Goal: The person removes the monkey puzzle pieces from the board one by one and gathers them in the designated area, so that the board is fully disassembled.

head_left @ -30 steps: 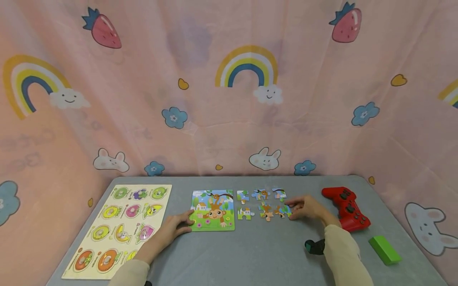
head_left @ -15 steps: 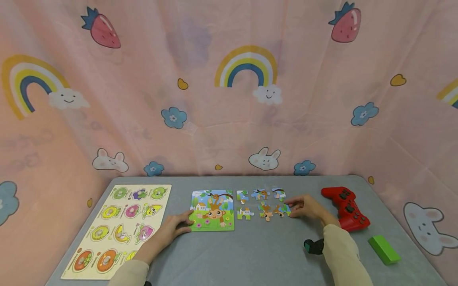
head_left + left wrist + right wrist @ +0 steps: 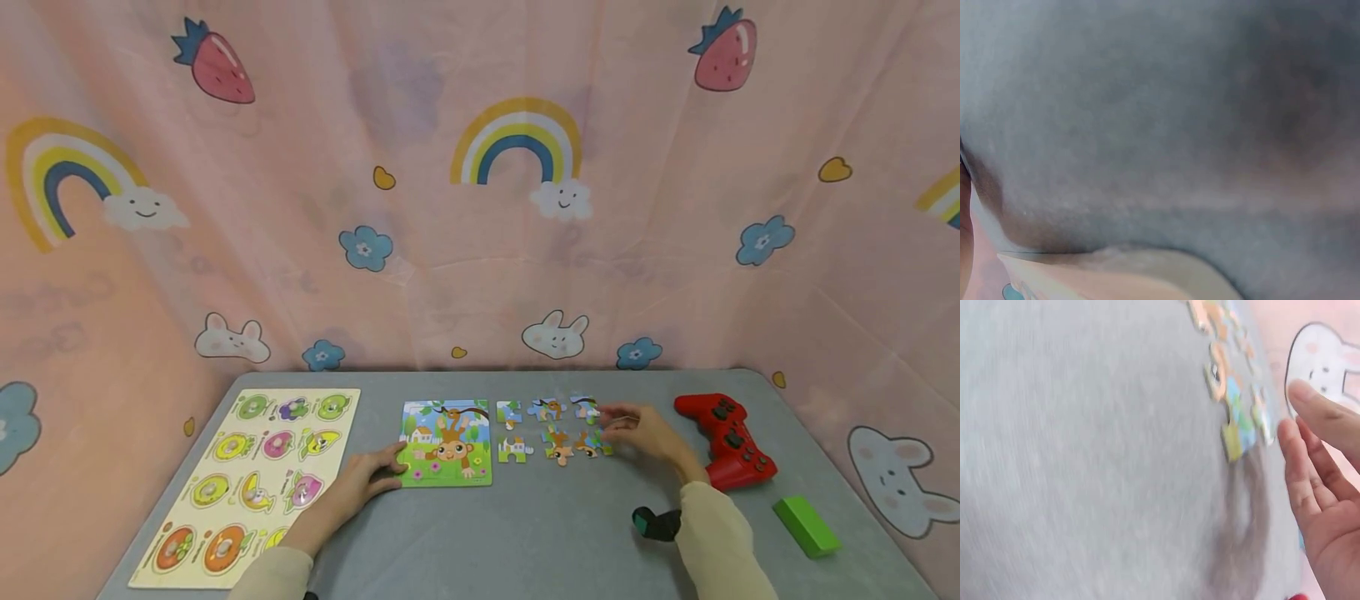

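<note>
A monkey puzzle board (image 3: 450,446) lies flat on the grey table. My left hand (image 3: 356,483) rests at its left side, with fingertips and thumb on the edge. To the board's right, several loose jigsaw pieces lie in two rows, among them a house piece (image 3: 513,449) and a monkey-face piece (image 3: 557,447). My right hand (image 3: 647,433) hovers at the right end of the rows, close to the branch piece (image 3: 584,407) and the green-edged corner piece (image 3: 592,444). In the right wrist view, the right hand's extended fingers (image 3: 1297,465) hold nothing. The left wrist view shows mostly blurred tabletop.
A cream fruit-and-vegetable peg board (image 3: 247,475) lies on the left. On the right are a red game controller (image 3: 726,437) and a green block (image 3: 806,525). A pink patterned curtain (image 3: 480,275) hangs behind the table.
My right hand has lifted off the lower right corner piece and shifted slightly away toward the back, showing more of that piece. The left hand and the board stay put.
</note>
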Demonstrator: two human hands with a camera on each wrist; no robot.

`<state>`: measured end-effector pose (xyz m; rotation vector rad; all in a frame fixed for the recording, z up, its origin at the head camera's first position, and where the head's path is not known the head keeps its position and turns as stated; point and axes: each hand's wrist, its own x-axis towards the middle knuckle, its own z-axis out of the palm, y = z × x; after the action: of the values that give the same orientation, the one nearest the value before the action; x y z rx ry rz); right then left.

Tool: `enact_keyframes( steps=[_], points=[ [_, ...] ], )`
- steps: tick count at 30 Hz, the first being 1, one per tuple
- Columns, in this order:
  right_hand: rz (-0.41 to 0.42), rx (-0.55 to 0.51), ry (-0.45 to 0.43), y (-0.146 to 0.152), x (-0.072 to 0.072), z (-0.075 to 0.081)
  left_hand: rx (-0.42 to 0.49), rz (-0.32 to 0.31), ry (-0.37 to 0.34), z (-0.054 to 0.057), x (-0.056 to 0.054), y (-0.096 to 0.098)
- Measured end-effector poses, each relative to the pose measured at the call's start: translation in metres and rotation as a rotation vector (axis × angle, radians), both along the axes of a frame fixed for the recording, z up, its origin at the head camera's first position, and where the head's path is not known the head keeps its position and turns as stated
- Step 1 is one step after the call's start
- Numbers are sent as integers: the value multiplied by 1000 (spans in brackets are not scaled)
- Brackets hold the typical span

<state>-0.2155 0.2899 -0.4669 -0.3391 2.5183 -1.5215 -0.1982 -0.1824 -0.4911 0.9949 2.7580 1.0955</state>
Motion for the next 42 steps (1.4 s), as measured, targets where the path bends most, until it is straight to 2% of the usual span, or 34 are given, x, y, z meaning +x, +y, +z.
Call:
enact_keyframes(
  steps=[4,8,15,21,23,29,38,42],
  points=[
    [-79,-51,43,-18,4,5,-12,13,-11,0,0,-1],
    [-92,-161,24,-41,7,8,-22,15,-5,1,-1,-1],
    [-96,-344,-58,-89,14,4,-13,-4,16,1,-1,-1],
    [-133,-490,-134,-132,23,-9,-11,-11,16,3,0,-2],
    [-120,-529,-146,-143,25,-11,-6,-12,14,3,0,-1],
    [-45,-560,-127,-172,26,-11,-6,-6,11,2,-1,0],
    [90,-509,-116,-208,25,-10,-18,-7,19,0,-1,-1],
    [102,-489,-115,-224,25,-13,-20,-5,20,0,-1,0]
  ],
)
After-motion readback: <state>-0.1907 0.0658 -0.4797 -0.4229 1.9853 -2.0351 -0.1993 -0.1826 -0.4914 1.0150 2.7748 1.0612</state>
